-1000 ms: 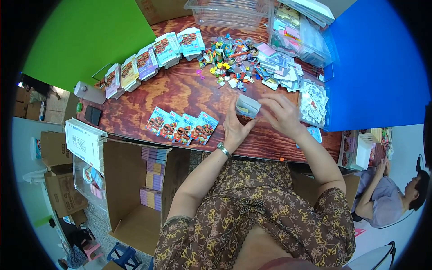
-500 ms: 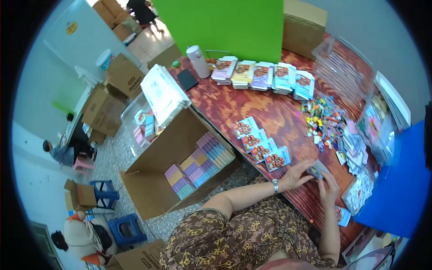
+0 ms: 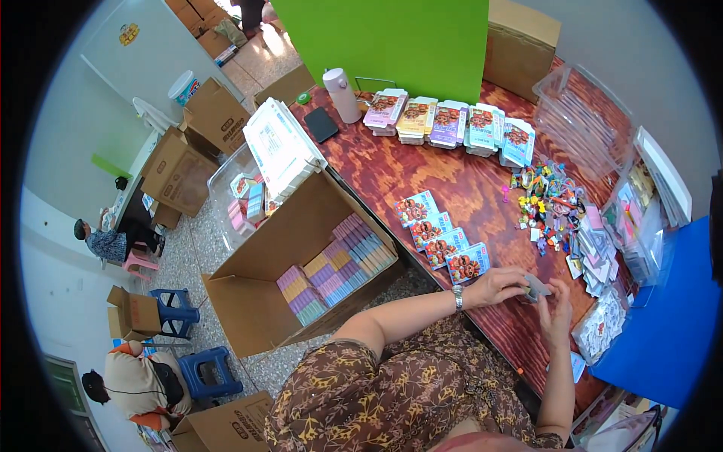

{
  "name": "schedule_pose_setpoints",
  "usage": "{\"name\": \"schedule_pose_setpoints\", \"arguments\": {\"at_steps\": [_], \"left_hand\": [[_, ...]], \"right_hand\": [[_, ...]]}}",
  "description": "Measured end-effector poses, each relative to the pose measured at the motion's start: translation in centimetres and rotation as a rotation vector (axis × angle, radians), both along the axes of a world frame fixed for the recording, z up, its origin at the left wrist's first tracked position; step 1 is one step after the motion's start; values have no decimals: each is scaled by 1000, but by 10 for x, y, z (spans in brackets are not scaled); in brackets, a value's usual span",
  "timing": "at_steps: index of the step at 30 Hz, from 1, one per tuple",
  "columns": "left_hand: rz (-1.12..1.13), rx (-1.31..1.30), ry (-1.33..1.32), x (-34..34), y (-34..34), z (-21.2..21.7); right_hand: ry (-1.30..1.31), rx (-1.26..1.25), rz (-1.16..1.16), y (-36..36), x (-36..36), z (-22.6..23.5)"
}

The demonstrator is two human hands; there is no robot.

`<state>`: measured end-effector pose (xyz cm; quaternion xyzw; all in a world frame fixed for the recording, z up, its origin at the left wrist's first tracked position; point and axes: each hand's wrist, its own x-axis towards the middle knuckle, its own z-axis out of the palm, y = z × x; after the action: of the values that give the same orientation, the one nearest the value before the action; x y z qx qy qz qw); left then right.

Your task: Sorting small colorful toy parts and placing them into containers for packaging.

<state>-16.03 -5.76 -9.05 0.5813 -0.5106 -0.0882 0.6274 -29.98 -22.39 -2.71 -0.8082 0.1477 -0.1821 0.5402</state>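
Above the near right part of the table, my left hand (image 3: pixel 498 288) and my right hand (image 3: pixel 556 310) pinch a small, flat grey packet (image 3: pixel 535 288) between them. Its exact kind cannot be made out. Just left of my left hand, several flat blue picture boxes (image 3: pixel 467 263) lie overlapping in a slanted row. Beyond my right hand are a heap of small colourful plastic figures (image 3: pixel 553 194) and a pile of pale cards or packets (image 3: pixel 595 252). A bag of white pieces (image 3: pixel 600 325) rests beside my right hand. My right forearm partly hides another blue box (image 3: pixel 577 367).
Stacks of coloured boxes (image 3: pixel 449 124) line the table's back by a green panel (image 3: pixel 384 45). A flask (image 3: pixel 343 96) and dark phone (image 3: pixel 321 125) stand left of them. An open carton (image 3: pixel 248 301) of small boxes sits left of the table. Clear bins (image 3: pixel 584 113) occupy the right.
The packet is tilted differently between my fingers, and both hands have shifted slightly right. The whole view has moved a little; the blue box near my right forearm is more covered.
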Motion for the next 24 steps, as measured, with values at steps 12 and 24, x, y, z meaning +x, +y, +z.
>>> {"name": "schedule_pose_setpoints", "arguments": {"at_steps": [12,24], "left_hand": [[8,-24,1,-17,-6,0],[55,107,116,-2,-3,0]], "right_hand": [[-49,-739,234,-9,-17,18],[-164,-617,265,-3,9,26]]}}
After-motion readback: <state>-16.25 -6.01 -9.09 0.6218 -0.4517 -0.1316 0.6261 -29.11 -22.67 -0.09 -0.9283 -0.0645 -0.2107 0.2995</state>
